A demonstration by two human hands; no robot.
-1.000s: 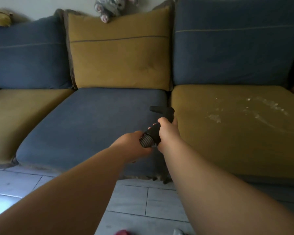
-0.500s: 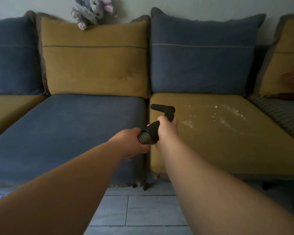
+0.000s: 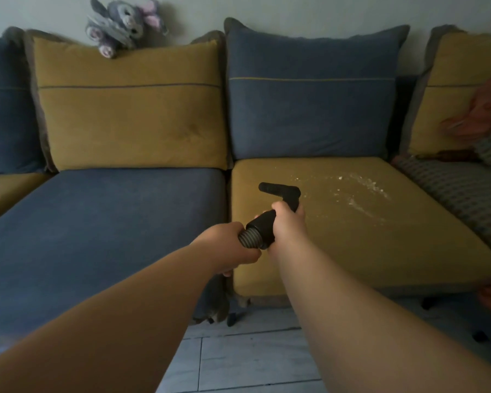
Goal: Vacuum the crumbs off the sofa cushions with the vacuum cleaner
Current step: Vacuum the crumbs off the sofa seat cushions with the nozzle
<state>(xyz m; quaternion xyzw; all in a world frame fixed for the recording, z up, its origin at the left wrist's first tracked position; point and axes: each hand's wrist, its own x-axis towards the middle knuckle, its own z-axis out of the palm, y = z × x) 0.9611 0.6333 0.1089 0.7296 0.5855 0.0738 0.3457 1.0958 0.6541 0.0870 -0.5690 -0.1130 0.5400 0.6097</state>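
A black vacuum nozzle point(image 3: 281, 192) on a ribbed grey hose point(image 3: 248, 239) is held out over the front left of the yellow seat cushion point(image 3: 408, 239). My right hand point(image 3: 287, 225) grips the black tube just behind the nozzle. My left hand point(image 3: 230, 248) holds the hose right behind it. White crumbs point(image 3: 357, 191) lie scattered across the middle and back of the yellow cushion, to the right of the nozzle. The nozzle head points left and sits short of the crumbs. Whether it touches the cushion I cannot tell.
A blue seat cushion point(image 3: 105, 228) lies to the left. Yellow and blue back cushions line the wall, with a grey plush toy point(image 3: 122, 24) on top. A striped cloth point(image 3: 459, 194) and an orange fabric point(image 3: 482, 112) lie at the right. Grey floor tiles point(image 3: 247, 355) are below.
My view has swung right and up, so the crumbed yellow cushion sits more central. Both hands keep the same grip on the hose and tube.
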